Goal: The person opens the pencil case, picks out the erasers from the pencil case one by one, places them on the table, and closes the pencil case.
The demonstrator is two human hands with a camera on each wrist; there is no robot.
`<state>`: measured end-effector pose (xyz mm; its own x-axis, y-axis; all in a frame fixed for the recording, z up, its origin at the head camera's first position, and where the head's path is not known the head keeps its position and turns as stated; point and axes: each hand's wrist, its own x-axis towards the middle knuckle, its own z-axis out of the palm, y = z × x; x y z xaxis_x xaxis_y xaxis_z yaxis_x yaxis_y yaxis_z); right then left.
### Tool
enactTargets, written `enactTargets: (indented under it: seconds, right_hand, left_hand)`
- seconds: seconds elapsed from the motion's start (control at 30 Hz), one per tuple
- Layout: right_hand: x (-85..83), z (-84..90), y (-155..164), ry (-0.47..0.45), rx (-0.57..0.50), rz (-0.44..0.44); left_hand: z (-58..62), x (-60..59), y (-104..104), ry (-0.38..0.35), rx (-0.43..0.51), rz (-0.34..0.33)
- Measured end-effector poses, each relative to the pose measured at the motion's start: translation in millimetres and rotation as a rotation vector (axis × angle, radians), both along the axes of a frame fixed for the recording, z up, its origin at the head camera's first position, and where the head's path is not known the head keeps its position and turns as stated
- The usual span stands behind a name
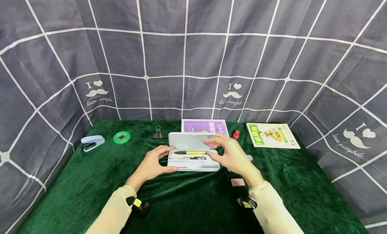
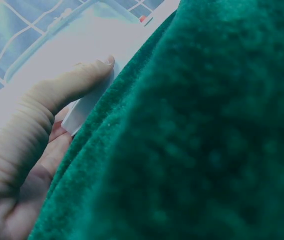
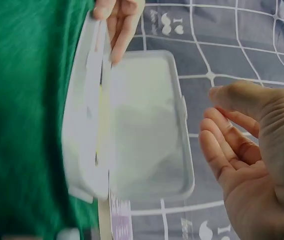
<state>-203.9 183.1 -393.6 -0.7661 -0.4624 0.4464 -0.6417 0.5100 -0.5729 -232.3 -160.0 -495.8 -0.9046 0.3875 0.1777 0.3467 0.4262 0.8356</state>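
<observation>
Right hand (image 1: 232,153) beside open case (image 1: 193,156)

Seen from the wearer's head, the first camera looked forward and down across the green table (image 1: 90,180), taking in both forearms and the grid-patterned backdrop (image 1: 193,52) from a moderate distance. The left wrist camera sat very low and close, facing along the cloth toward the left hand (image 2: 42,130) at the edge of the open pencil case (image 2: 82,55). The right wrist camera, turned sideways, faced past the right hand (image 3: 251,150) at close range. All three views shared the pencil case (image 1: 193,155) (image 3: 132,130).
</observation>
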Motion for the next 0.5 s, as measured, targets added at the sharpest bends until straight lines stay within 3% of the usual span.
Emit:
enactTargets:
  seconds: [0.2, 0.5]
  right_hand:
    - [-11.6, -0.1, -29.3, -0.009, -0.057, 0.076]
    - [-25.2, -18.0, -59.6, -0.091, -0.069, 0.148]
  left_hand:
    - [0.0, -0.8, 0.0, 0.008, -0.005, -0.001]
    - [-1.9, -1.2, 0.0, 0.016, -0.005, -0.003]
